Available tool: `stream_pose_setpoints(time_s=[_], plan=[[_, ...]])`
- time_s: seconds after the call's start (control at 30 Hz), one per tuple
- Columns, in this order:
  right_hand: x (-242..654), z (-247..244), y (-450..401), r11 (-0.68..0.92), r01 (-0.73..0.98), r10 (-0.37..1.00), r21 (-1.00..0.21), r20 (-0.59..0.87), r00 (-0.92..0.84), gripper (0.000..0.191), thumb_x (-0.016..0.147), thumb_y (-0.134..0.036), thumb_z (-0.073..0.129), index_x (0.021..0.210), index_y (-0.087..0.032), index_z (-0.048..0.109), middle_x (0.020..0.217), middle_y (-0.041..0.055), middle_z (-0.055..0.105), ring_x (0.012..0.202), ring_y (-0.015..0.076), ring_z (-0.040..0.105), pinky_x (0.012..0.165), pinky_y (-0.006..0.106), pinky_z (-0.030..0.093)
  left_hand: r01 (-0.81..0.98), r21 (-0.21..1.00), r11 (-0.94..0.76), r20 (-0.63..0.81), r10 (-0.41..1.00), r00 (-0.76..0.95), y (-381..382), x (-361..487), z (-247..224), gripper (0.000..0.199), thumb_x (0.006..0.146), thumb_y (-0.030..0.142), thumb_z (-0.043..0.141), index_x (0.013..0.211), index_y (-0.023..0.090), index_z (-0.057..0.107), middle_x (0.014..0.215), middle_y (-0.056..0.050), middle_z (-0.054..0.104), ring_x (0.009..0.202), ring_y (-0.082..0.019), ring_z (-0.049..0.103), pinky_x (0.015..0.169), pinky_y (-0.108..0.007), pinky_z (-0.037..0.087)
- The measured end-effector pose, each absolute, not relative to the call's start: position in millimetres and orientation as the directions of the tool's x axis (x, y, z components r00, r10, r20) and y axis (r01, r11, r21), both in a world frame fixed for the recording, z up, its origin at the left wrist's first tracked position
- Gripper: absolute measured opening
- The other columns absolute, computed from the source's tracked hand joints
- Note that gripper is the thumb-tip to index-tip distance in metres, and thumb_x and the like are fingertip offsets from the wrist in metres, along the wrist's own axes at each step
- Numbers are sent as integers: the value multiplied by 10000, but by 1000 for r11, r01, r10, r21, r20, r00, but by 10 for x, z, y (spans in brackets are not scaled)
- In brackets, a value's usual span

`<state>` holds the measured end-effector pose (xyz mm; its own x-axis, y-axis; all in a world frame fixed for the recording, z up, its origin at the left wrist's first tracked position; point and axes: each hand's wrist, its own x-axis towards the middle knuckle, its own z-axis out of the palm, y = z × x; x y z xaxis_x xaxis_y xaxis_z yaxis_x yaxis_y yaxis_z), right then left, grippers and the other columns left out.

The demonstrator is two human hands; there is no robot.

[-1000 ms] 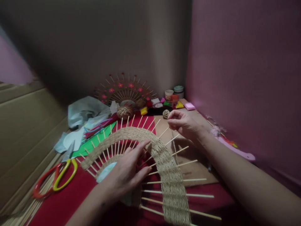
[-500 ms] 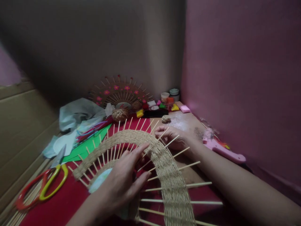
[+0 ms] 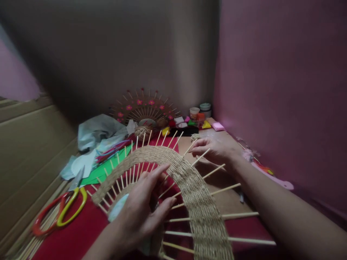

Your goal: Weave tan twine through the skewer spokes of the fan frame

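A half-round woven fan (image 3: 202,196) of twisted tan cord on pale wooden sticks tilts across the middle foreground. My left hand (image 3: 141,204) reaches in from below at its inner arch. The thumb and index finger lie over the sticks, and the other fingers curl behind, gripping the fan. Beyond the band's outer edge, my right hand (image 3: 213,150) has its fingers pinched together beside a stick tip. Whatever those fingertips hold is too small to make out. Just past them sits a small cord ball (image 3: 195,137).
Orange-and-yellow scissors (image 3: 72,206) lie at the left on red cloth (image 3: 72,240), near green sheets (image 3: 101,171) and a crumpled plastic bag (image 3: 94,131). Behind stand a flowered fan (image 3: 143,106), a twine ball (image 3: 143,133) and colourful packets. A pink wall (image 3: 282,97) closes the right.
My right hand has shifted slightly right, from against the woven band to just outside its edge, its fingers still pinched. My left hand keeps its grip. The whole view has swung slightly.
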<state>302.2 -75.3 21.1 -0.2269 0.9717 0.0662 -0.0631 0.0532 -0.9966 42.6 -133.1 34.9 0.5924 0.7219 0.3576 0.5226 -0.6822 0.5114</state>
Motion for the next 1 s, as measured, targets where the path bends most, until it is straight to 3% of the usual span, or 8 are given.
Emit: stream_pose_setpoints(time_s=[0.1, 0.23, 0.47, 0.67, 0.87, 1.0], plan=[[2948, 191, -735, 100, 27, 979, -995, 93, -179, 84, 632, -244, 695, 673, -174, 673, 621, 5, 590, 541, 93, 469, 520, 250, 369, 535, 432, -726, 351, 682, 642, -1364, 432, 350, 627, 788, 262, 549, 1343, 304, 259, 1006, -42, 586, 871, -190, 579, 763, -367, 505], [2879, 122, -702, 127, 18, 987, -992, 124, -106, 94, 668, -268, 657, 669, -180, 623, 573, -24, 506, 514, 92, 430, 494, 250, 365, 543, 332, -771, 312, 633, 709, -1414, 469, 332, 636, 801, 283, 531, 1354, 305, 217, 1126, -57, 563, 963, -215, 564, 808, -402, 493], [2865, 142, -707, 394, 179, 911, -901, 409, 50, 62, 752, -231, 551, 700, -198, 549, 621, -24, 500, 576, 101, 436, 548, 255, 368, 515, 302, -802, 280, 591, 756, -1442, 536, 325, 628, 820, 271, 501, 1364, 286, 186, 1141, -71, 569, 1005, -227, 559, 854, -433, 476], [2832, 130, -706, 438, 108, 887, -892, 449, 111, 89, 771, -254, 533, 707, -199, 505, 616, -31, 491, 562, 95, 442, 549, 253, 372, 531, 286, -797, 265, 599, 756, -1426, 535, 325, 617, 825, 283, 500, 1361, 280, 194, 1102, -69, 584, 974, -221, 571, 883, -457, 457], [2808, 75, -692, 447, 86, 880, -890, 455, 132, 104, 807, -274, 511, 740, -194, 512, 613, -31, 499, 569, 97, 464, 561, 255, 382, 497, 242, -833, 291, 551, 782, -1434, 529, 304, 611, 829, 271, 492, 1367, 247, 202, 1225, -88, 540, 1079, -232, 533, 971, -476, 389], [2808, 78, -679, 415, -23, 903, -910, 409, 131, 107, 784, -287, 550, 737, -192, 531, 595, -35, 520, 554, 99, 482, 559, 255, 390, 480, 221, -849, 306, 527, 793, -1441, 523, 302, 590, 829, 260, 483, 1360, 221, 228, 1232, -84, 539, 1100, -230, 524, 982, -470, 388]])
